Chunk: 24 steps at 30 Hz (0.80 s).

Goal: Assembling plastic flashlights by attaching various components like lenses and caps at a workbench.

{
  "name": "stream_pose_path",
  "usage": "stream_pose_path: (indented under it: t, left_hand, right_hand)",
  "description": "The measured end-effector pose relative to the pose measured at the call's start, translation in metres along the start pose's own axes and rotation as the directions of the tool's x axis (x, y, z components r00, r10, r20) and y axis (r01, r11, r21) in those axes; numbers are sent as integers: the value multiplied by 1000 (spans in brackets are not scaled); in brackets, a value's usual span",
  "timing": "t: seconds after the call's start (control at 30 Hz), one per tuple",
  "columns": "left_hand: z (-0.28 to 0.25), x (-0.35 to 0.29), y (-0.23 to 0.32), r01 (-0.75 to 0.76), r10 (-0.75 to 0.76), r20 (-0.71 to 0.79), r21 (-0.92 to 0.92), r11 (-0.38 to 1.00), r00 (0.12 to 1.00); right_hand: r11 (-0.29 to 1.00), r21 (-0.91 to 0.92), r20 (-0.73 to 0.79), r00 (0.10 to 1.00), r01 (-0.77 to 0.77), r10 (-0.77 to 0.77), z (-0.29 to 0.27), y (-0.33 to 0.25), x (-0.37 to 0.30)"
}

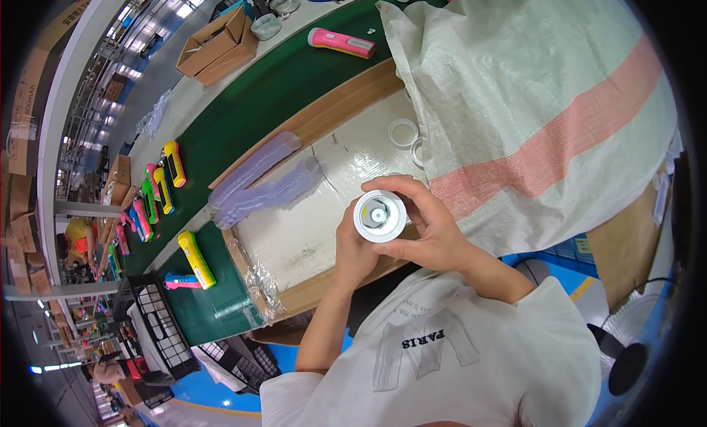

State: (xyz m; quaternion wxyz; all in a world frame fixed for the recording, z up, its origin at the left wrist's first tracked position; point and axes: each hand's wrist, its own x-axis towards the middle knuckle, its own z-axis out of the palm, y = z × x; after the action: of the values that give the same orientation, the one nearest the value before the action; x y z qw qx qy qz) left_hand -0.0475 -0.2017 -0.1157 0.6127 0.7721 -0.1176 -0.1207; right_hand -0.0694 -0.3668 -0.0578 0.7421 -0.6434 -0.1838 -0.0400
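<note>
Between both hands is a flashlight (379, 216), its round white rim and shiny reflector facing up. My left hand (353, 246) wraps its left side, and my right hand (431, 224) curls around the right side with thumb at the lower rim. Its body below the head is hidden. Ahead on the cardboard-edged tray (294, 243) lie two long, translucent purple stacks (269, 195) of what look like thin discs. White rings (402, 132) rest near the edge of a large white woven sack (530, 118) with a pink stripe.
A pink flashlight (342, 43) lies on the green conveyor belt (243, 96). Several colourful flashlights (194, 259) lie further left along it. An open cardboard box (217, 48) stands beyond the belt. Black crates (158, 324) are at the lower left, and a fan (633, 324) is at the right.
</note>
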Motion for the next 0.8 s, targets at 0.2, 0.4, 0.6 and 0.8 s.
stream_pose_path:
  t: [0.2,0.4,0.6,0.8]
  left_hand:
    - [-2,-5,13,215,-178,195,-194,957,965]
    - [-12,-11,37,435,-260,381,-504,746,887]
    - [-36,14,30,430,-346,261,-443,787,901]
    - [-55,30,33,567,3,653,-659,495,757]
  right_hand:
    - [989,117,-136,985,-88,104,-6,9,6]
    - [933,245,-164,937,-263,307,-22,21,11]
    - [908,-342,-172,966,-244,194,-27,42,5]
    - [888,443,-172,960,-125,221,-23,32,20]
